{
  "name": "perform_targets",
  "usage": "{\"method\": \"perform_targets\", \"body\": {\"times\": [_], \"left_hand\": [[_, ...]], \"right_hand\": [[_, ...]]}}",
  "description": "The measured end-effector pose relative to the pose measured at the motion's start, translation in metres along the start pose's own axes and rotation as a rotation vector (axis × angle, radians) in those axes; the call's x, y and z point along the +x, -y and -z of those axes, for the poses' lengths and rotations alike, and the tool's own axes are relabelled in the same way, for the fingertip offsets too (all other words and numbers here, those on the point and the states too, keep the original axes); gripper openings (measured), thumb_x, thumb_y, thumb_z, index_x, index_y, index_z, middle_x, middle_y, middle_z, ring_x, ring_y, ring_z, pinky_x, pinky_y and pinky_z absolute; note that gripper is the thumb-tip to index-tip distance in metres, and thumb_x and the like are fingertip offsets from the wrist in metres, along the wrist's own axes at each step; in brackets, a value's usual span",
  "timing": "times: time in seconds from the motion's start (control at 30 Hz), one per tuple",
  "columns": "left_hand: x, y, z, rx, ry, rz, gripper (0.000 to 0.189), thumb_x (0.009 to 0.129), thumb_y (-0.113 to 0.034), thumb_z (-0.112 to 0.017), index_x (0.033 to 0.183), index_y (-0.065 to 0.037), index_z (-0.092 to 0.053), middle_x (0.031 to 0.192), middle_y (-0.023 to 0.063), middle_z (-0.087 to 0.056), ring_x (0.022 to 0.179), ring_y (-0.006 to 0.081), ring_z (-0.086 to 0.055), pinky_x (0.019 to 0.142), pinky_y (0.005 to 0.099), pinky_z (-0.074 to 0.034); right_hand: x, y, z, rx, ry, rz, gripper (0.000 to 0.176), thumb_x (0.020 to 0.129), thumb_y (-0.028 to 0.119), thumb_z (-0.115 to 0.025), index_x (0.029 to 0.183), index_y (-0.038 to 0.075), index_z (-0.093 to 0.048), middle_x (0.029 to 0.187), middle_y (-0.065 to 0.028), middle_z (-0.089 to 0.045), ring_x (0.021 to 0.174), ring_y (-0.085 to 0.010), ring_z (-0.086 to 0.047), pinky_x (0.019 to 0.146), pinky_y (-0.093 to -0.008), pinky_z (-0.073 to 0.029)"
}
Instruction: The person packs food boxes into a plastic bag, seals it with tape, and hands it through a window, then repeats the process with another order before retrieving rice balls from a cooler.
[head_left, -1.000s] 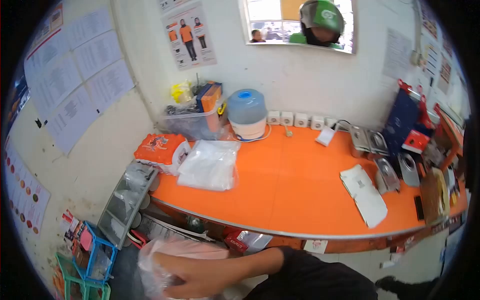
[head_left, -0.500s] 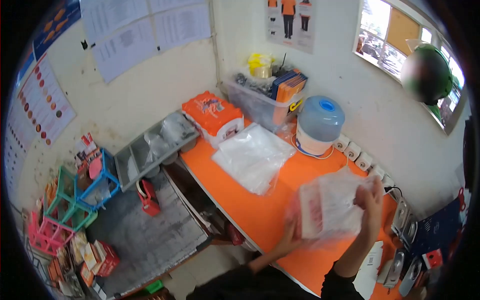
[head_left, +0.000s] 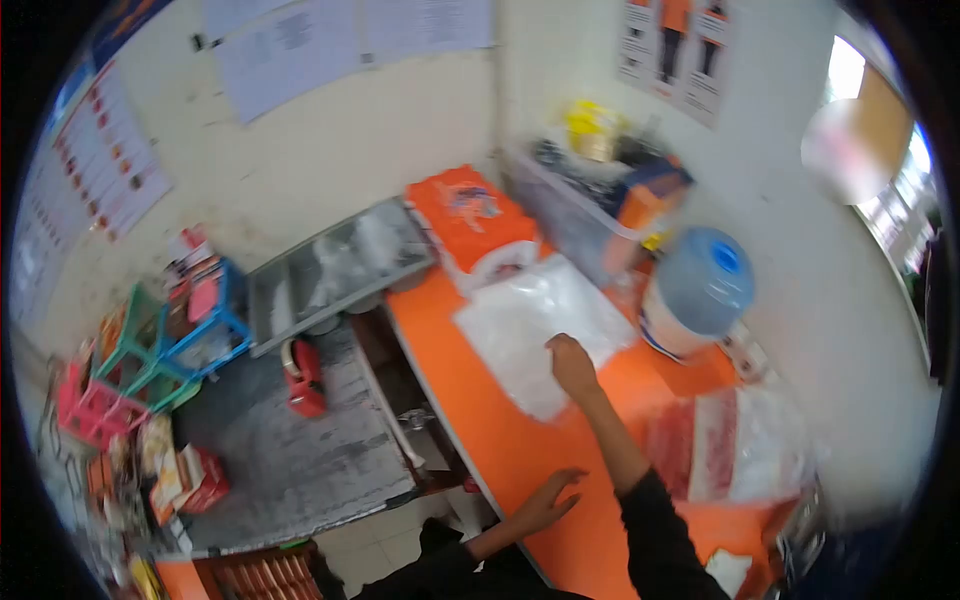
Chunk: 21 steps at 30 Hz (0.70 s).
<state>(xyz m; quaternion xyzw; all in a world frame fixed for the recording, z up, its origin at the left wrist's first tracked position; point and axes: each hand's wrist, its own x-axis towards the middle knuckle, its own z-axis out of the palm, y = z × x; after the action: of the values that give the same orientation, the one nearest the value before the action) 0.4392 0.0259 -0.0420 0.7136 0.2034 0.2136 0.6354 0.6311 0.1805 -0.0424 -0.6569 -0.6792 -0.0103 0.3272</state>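
Observation:
My right hand (head_left: 573, 368) is over the stack of clear-white plastic bags (head_left: 520, 330), its fingers curled together. Whether it pinches a bag cannot be made out. Lower down, at the table's front edge, my left hand (head_left: 545, 503) holds nothing, and its fingers are apart. To the right of my right forearm lies a clear plastic pack (head_left: 735, 445) with red and white bands, blurred by motion. Both the bags and the pack are on the orange table (head_left: 450, 365).
An orange-and-white pack (head_left: 470, 215), a clear bin (head_left: 570, 215) and a blue water jug (head_left: 700, 290) line the table's back. Leftward are a grey tray (head_left: 340, 275), a red tape dispenser (head_left: 303, 378) on a dark table (head_left: 270, 450), and coloured baskets (head_left: 215, 325).
Both hands have let go of the banded plastic pack, which now lies on the table at right. My right hand has moved left to the bags. The camera view has shifted.

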Motion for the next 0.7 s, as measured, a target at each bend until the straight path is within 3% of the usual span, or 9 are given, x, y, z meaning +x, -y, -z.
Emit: {"method": "perform_targets", "body": {"times": [0.1, 0.13, 0.2, 0.23, 0.37, 0.43, 0.5, 0.63, 0.7], "left_hand": [[-0.060, 0.016, 0.056, 0.094, -0.172, 0.158, 0.037, 0.085, -0.010, -0.051, 0.121, -0.005, -0.042, 0.115, 0.0109, -0.046, 0.105, 0.0219, -0.048, 0.088, 0.0324, -0.040], [-0.085, 0.013, 0.075, 0.116, -0.205, 0.287, 0.035, 0.086, -0.011, -0.050, 0.120, -0.006, -0.042, 0.115, 0.0096, -0.048, 0.106, 0.0210, -0.048, 0.085, 0.0316, -0.041], [-0.128, 0.003, 0.103, 0.207, -0.497, 0.326, 0.032, 0.086, -0.010, -0.049, 0.118, -0.005, -0.044, 0.112, 0.0097, -0.050, 0.104, 0.0206, -0.049, 0.084, 0.0309, -0.042], [-0.152, -0.001, 0.106, 0.286, -0.650, 0.350, 0.029, 0.086, -0.008, -0.048, 0.115, -0.004, -0.046, 0.110, 0.0097, -0.052, 0.103, 0.0202, -0.051, 0.082, 0.0302, -0.043], [-0.214, 0.006, 0.107, 0.161, -1.001, 0.393, 0.026, 0.086, -0.007, -0.048, 0.113, -0.003, -0.049, 0.106, 0.0092, -0.056, 0.099, 0.0188, -0.053, 0.082, 0.0292, -0.043], [-0.232, -0.003, 0.108, 0.154, -1.013, 0.420, 0.026, 0.087, -0.006, -0.047, 0.112, -0.003, -0.049, 0.105, 0.0090, -0.057, 0.099, 0.0172, -0.054, 0.082, 0.0294, -0.043], [-0.239, -0.009, 0.112, 0.118, -1.013, 0.412, 0.026, 0.087, -0.006, -0.047, 0.112, -0.003, -0.049, 0.105, 0.0092, -0.057, 0.099, 0.0171, -0.054, 0.083, 0.0295, -0.042], [-0.241, -0.025, 0.134, 0.089, -0.957, 0.252, 0.026, 0.087, -0.007, -0.048, 0.113, -0.002, -0.049, 0.105, 0.0099, -0.056, 0.100, 0.0168, -0.054, 0.085, 0.0294, -0.042], [-0.231, -0.038, 0.156, 0.127, -0.877, 0.185, 0.029, 0.085, -0.007, -0.050, 0.114, -0.002, -0.048, 0.107, 0.0105, -0.056, 0.103, 0.0187, -0.053, 0.088, 0.0298, -0.041]], "right_hand": [[0.010, -0.185, -0.157, -0.272, 0.218, 0.093, 0.022, 0.081, 0.017, -0.047, 0.093, 0.003, -0.058, 0.092, -0.0132, -0.060, 0.086, -0.0277, -0.056, 0.076, -0.0397, -0.044], [0.043, -0.137, -0.102, -0.343, 0.576, 0.133, 0.030, 0.078, 0.025, -0.053, 0.098, 0.002, -0.057, 0.096, -0.0144, -0.059, 0.089, -0.0290, -0.056, 0.078, -0.0397, -0.044], [0.063, -0.172, -0.103, -0.467, 0.647, 0.386, 0.066, 0.057, 0.039, -0.072, 0.107, 0.001, -0.053, 0.098, -0.0157, -0.058, 0.092, -0.0287, -0.057, 0.081, -0.0370, -0.045], [0.078, -0.119, -0.074, -0.609, 0.838, 0.043, 0.064, 0.054, 0.038, -0.074, 0.105, 0.004, -0.054, 0.094, -0.0140, -0.059, 0.088, -0.0280, -0.058, 0.077, -0.0378, -0.047], [0.085, -0.136, -0.062, -0.342, 0.507, 0.364, 0.011, 0.068, 0.021, -0.062, 0.071, 0.011, -0.062, 0.072, -0.0109, -0.060, 0.069, -0.0297, -0.058, 0.061, -0.0397, -0.047], [0.107, -0.139, -0.039, 0.015, 0.763, 0.450, 0.008, 0.071, 0.010, -0.054, 0.071, 0.005, -0.061, 0.066, -0.0115, -0.060, 0.063, -0.0286, -0.058, 0.061, -0.0375, -0.047], [0.134, -0.138, 0.007, 0.230, 0.842, 0.002, 0.015, 0.074, 0.008, -0.048, 0.079, -0.001, -0.059, 0.080, -0.0150, -0.062, 0.072, -0.0278, -0.058, 0.068, -0.0368, -0.046], [0.202, -0.068, 0.136, 0.007, -0.210, -0.106, 0.038, 0.081, 0.017, -0.048, 0.113, -0.001, -0.049, 0.113, -0.0214, -0.050, 0.107, -0.0312, -0.046, 0.091, -0.0358, -0.035], [0.183, 0.091, 0.165, 0.015, -0.243, -0.033, 0.038, 0.080, 0.022, -0.052, 0.110, -0.002, -0.051, 0.109, -0.0212, -0.052, 0.104, -0.0329, -0.048, 0.089, -0.0371, -0.036]]}}
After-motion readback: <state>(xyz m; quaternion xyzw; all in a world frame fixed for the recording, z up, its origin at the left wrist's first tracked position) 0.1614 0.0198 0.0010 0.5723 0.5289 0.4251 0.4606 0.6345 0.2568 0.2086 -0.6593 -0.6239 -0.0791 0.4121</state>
